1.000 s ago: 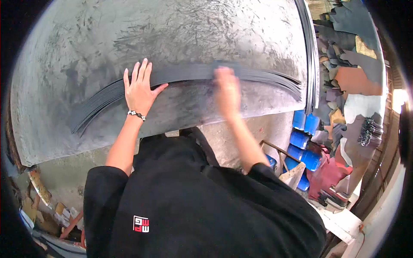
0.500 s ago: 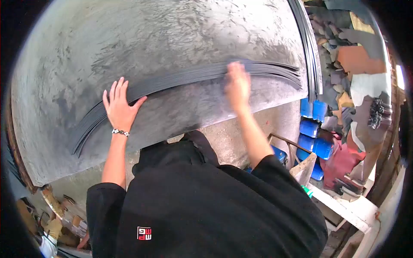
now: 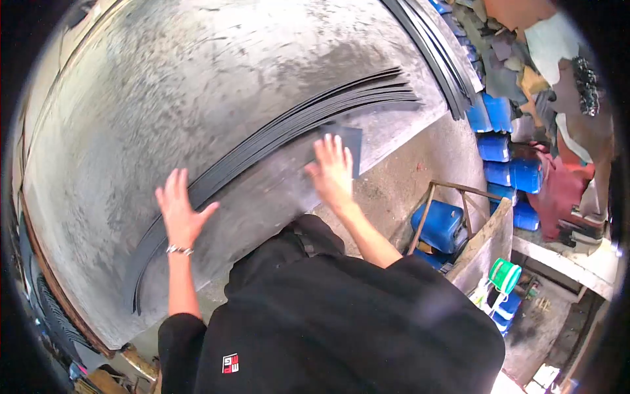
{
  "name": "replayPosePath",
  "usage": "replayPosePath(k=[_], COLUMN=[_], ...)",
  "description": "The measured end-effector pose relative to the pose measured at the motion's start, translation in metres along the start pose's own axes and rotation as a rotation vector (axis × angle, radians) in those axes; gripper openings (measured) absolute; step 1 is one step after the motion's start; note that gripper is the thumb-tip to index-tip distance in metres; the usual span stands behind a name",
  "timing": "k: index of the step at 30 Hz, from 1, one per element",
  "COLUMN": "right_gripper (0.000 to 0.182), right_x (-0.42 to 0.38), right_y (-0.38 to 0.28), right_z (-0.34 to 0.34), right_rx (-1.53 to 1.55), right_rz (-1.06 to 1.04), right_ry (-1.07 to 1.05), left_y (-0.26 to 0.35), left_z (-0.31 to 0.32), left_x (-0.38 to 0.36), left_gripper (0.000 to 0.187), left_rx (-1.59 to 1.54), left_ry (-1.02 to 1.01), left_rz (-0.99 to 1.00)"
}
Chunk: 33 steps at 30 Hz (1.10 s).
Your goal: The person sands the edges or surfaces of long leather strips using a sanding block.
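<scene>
A long bundle of thin black strips (image 3: 262, 141) lies in a curve across the grey tabletop (image 3: 131, 125), its ends fanned apart. My left hand (image 3: 180, 210) is at the lower left part of the bundle, with fingers spread and the thumb stretched out to the right. Below the bundle's right half, near the table's front edge, is a dark flat rectangular piece (image 3: 352, 146). My right hand (image 3: 333, 171) reaches to this piece with its fingers stretched out, fingertips overlapping its left side.
More long black strips (image 3: 433, 59) lie along the table's right edge. Beyond them are blue plastic containers (image 3: 493, 148) and leather-like scraps (image 3: 567, 190). A blue jug (image 3: 438, 223) stands in a rusty metal frame (image 3: 466, 190), with a green bucket (image 3: 505, 276) at lower right.
My right hand has come off the strips, toward me and left, to the table's front edge, where the dark piece now shows. My left hand stays by the strips; the view has turned.
</scene>
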State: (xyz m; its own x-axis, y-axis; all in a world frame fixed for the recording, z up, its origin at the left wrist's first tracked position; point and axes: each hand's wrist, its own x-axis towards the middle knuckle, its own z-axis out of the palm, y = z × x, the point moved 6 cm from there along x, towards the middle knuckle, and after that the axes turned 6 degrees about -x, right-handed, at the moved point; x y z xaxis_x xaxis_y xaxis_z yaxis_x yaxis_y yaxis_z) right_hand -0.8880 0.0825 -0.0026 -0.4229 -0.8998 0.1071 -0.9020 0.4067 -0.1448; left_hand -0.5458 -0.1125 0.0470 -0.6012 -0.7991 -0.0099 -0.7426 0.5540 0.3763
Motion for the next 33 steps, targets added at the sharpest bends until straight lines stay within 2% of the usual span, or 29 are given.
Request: replayPosePath(k=[2, 3, 5, 6, 10, 12, 13, 15, 18, 21, 24, 25, 28, 30, 33], right_gripper=[0.077, 0.073, 0.07, 0.068, 0.052, 0.044, 0.042, 0.04, 0.038, 0.044, 0.052, 0.064, 0.065, 0.068, 0.068], right_x=[0.001, 0.007, 0.042, 0.063, 0.168, 0.192, 0.194, 0.192, 0.165, 0.15, 0.135, 0.135, 0.144, 0.154, 0.158], right_y=[-0.018, -0.011, 0.027, 0.05, 0.145, 0.188, 0.208, 0.247, 0.293, 0.345, 0.383, 0.383, 0.368, 0.34, 0.334], right_z=[-0.026, -0.039, -0.05, -0.053, -0.051, -0.048, -0.052, -0.06, -0.076, -0.059, -0.038, -0.038, -0.024, -0.032, -0.029], right_rx=[0.164, 0.339, 0.288, 0.264, -0.042, -0.261, -0.226, -0.233, 0.056, 0.407, 0.965, 1.126, 1.348, 1.294, 1.378], right_rz=[-0.094, -0.071, -0.067, -0.062, -0.176, -0.172, -0.112, -0.045, -0.035, 0.117, 0.508, 0.497, 0.527, 0.478, 0.486], right_ry=[-0.07, -0.063, 0.057, 0.111, 0.263, 0.22, 0.144, 0.071, 0.23, 0.188, 0.39, 0.536, 0.668, 0.589, 0.582], left_y=[0.076, 0.108, 0.165, 0.184, 0.221, 0.218, 0.222, 0.223, 0.225, 0.227, 0.23, 0.232, 0.236, 0.234, 0.234], left_z=[0.032, 0.051, 0.079, 0.094, 0.125, 0.132, 0.128, 0.126, 0.124, 0.122, 0.121, 0.122, 0.123, 0.125, 0.13], left_x=[0.055, 0.078, 0.115, 0.129, 0.153, 0.149, 0.148, 0.149, 0.151, 0.151, 0.153, 0.154, 0.154, 0.154, 0.154], left_gripper=[0.119, 0.119, 0.119, 0.112, 0.086, 0.08, 0.071, 0.068, 0.066, 0.069, 0.07, 0.072, 0.072, 0.072, 0.072], left_rx=[-0.055, -0.079, -0.12, -0.129, -0.014, 0.039, 0.072, 0.068, 0.053, 0.022, -0.002, 0.004, 0.034, 0.074, 0.113], left_ry=[-0.023, -0.019, -0.046, -0.012, 0.056, 0.078, 0.107, 0.107, 0.121, 0.108, 0.088, 0.069, 0.077, 0.072, 0.078], left_rz=[0.127, 0.169, 0.219, 0.246, 0.203, 0.195, 0.221, 0.22, 0.216, 0.199, 0.199, 0.188, 0.197, 0.21, 0.23])
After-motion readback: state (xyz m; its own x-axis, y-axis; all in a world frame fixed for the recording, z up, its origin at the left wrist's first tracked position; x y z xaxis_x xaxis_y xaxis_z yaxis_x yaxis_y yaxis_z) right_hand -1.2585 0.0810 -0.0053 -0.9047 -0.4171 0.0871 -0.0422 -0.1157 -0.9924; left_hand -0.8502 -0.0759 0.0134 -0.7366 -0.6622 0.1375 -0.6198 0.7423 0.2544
